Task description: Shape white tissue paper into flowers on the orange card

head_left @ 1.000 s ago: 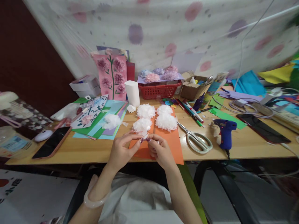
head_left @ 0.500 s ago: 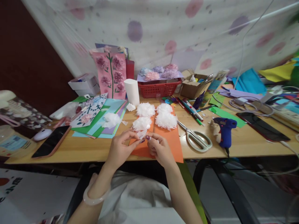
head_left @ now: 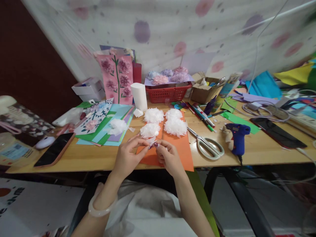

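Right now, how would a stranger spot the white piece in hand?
On the wooden table, find the orange paper. Over it, the left hand and right hand meet at a thin white piece. Unlike the fluffy white clumps beyond, it is small and held.

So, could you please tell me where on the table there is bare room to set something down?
Along the near edge, bare wood shows between the left phone and left hand, and between the glue gun and right phone. The back is crowded with the basket, box and pens.
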### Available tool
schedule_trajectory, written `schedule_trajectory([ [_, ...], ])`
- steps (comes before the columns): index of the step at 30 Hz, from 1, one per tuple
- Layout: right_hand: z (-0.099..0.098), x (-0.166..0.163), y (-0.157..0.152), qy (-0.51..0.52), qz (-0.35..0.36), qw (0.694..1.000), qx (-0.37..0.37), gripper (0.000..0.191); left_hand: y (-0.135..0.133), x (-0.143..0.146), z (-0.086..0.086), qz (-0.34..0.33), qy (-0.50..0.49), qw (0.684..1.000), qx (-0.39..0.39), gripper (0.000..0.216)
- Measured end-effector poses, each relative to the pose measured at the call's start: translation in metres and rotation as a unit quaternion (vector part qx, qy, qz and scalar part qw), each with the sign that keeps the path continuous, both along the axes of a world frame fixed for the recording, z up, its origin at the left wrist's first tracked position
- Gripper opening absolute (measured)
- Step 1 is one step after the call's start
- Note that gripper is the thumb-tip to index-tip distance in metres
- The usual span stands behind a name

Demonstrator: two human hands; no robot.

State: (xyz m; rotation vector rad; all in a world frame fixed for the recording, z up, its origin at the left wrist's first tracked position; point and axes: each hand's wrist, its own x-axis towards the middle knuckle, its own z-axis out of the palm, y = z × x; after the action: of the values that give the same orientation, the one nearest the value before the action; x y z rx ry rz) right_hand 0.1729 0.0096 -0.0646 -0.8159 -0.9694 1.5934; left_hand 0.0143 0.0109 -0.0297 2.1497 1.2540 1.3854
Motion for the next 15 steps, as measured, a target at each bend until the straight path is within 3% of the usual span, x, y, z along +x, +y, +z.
schedule_trajectory([
  [15, -0.0019, -0.0005, 0.0, 0.003, -0.006, 1.0, -0.01, 0.022, -0.0011, -0.002, -0.0042, 0.003, -0.005, 1.0, 0.01, 0.005],
])
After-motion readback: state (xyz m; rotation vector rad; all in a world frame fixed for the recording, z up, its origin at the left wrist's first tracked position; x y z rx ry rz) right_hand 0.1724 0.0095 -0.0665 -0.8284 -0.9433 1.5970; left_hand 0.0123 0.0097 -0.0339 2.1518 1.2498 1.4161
